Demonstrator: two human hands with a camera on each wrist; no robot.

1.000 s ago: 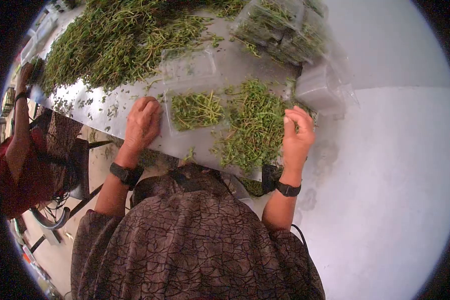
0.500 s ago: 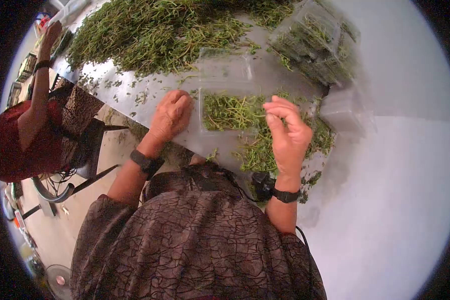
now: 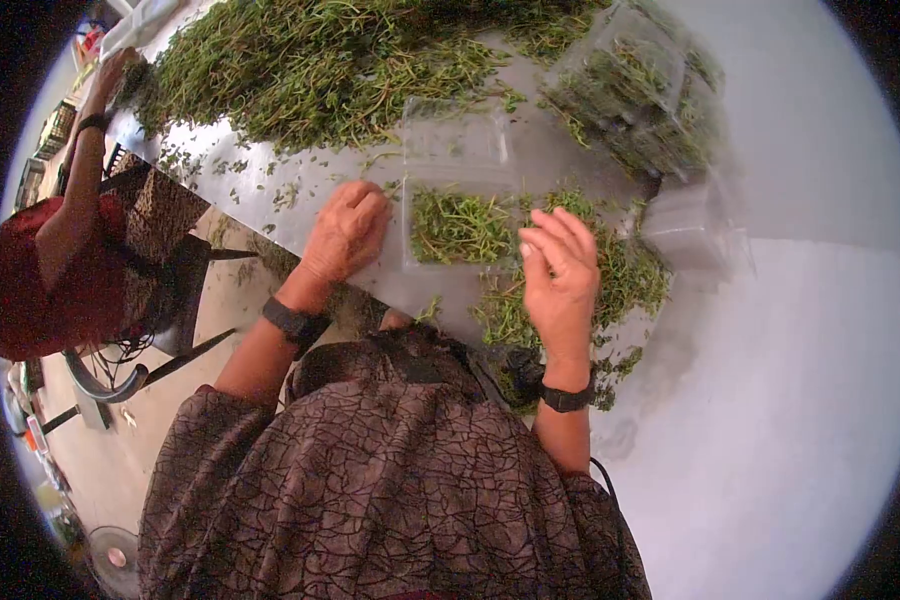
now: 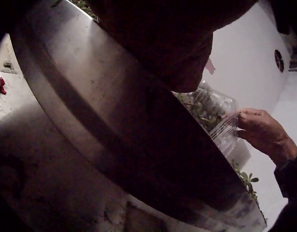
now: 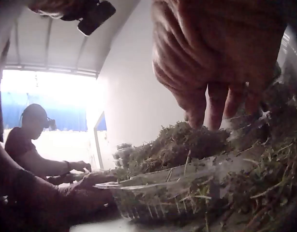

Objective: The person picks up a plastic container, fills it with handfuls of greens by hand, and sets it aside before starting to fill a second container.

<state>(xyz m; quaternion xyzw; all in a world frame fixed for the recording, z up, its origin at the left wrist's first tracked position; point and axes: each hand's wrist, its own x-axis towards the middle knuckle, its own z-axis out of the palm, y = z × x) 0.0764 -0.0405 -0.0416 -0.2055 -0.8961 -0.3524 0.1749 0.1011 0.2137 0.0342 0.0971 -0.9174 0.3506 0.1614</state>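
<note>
A clear plastic clamshell box (image 3: 407,245) stands open on the metal table, its base partly filled with green leafy stems (image 3: 460,228). My left hand (image 3: 345,232) rests on the table beside the box's left edge, fingers loosely bent and nothing visible in them; their tips are hidden. At the box's right edge hovers my right hand (image 3: 562,268), thumb and fingers slightly bent and apart, nothing seen between them. The right wrist view shows its fingers (image 5: 217,106) pointing down just above the greens. A loose pile of stems (image 3: 630,275) spreads under and right of this hand.
A large heap of greens (image 3: 300,70) covers the far side of the table. Filled clear boxes (image 3: 640,90) are stacked at the back right, beside stacked clear boxes (image 3: 685,225). Another person (image 3: 60,270) works at the left. A white wall (image 3: 800,400) stands on the right.
The head view has shifted, so the table sits further right. My right hand has gone from the loose pile to over the box, then back slightly right, its fingers spreading. The left hand stays beside the box.
</note>
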